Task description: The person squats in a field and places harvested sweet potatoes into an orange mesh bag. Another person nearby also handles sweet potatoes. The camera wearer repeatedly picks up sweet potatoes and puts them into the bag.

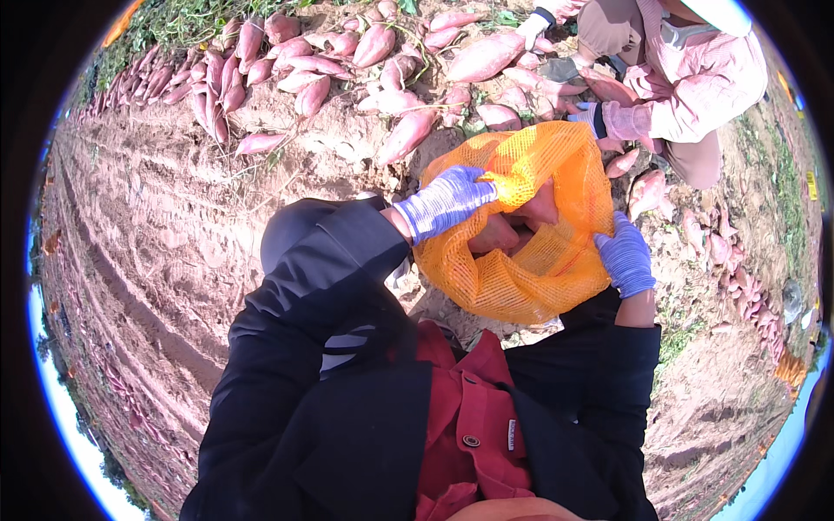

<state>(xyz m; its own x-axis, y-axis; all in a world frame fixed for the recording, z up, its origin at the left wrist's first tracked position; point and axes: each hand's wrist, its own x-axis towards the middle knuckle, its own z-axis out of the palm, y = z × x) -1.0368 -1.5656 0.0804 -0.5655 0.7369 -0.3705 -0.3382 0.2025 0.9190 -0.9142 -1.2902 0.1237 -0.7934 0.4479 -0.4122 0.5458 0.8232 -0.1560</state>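
Observation:
An orange mesh sack (521, 286) stands in front of my knees with its mouth towards me. Inside lie several pink-skinned sweet potatoes (493, 236), partly hidden by the mesh. My left hand (446, 200), in a blue-and-white knit glove, grips a bunched fold of the sack's rim on the left. On the opposite side, my right hand (627, 257), gloved alike, holds the sack's right edge; its fingertips are partly out of sight behind the mesh.
Loose sweet potatoes (407, 135) lie along the soil beyond the sack, some joined by stems. A co-worker in a pink checked shirt (707, 88) crouches at the upper right, gloved hands (534, 29) among the roots. More sweet potatoes (743, 286) trail off to the right. Furrowed soil (150, 247) stretches left.

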